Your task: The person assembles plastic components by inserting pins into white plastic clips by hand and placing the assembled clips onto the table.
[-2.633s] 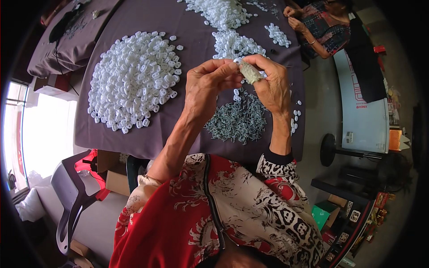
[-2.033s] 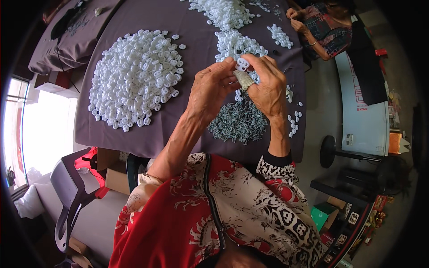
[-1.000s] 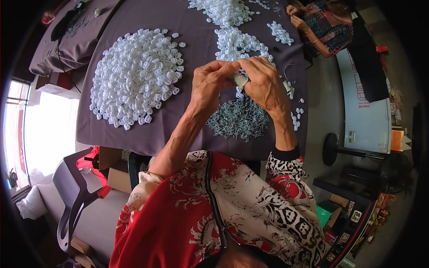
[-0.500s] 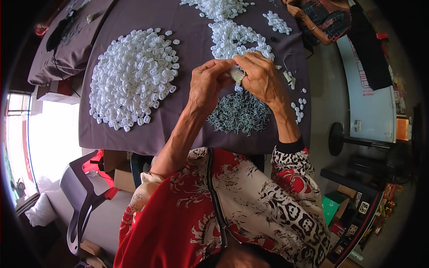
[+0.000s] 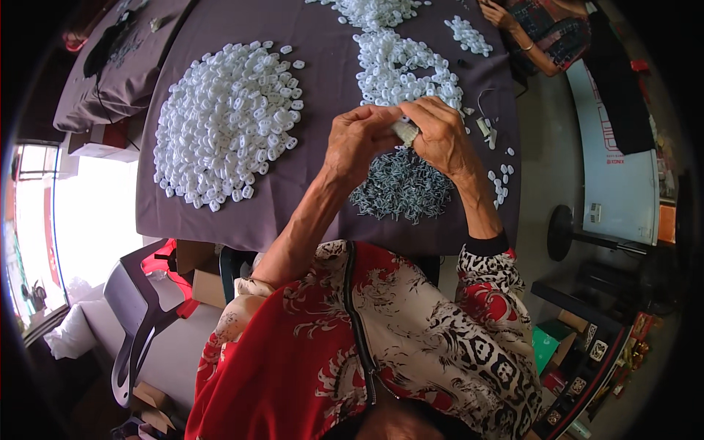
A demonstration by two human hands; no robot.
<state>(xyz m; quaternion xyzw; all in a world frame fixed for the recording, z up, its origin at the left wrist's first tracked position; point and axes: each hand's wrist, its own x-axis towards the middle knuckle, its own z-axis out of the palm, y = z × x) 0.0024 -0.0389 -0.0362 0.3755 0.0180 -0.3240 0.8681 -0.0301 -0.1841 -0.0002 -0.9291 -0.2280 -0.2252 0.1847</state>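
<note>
My left hand and my right hand meet fingertip to fingertip above the table. Both are closed in a pinch, and whatever small piece they hold is hidden by the fingers. A pale, yellowish wrap-like thing shows between them; I cannot tell whether it covers a finger or is held. Just below the hands lies a heap of small grey metal pieces, like screws or pins. Beyond them spreads a pile of small white oval plastic pieces.
A large heap of similar white pieces covers the left of the dark tablecloth. At the right edge are loose white pieces and pale scraps. Another person's hand is at the far right. A grey chair stands lower left.
The whole view has shifted slightly, so the table and heaps sit a little further right. My hands stay pinched together, with the fingers slightly repositioned.
</note>
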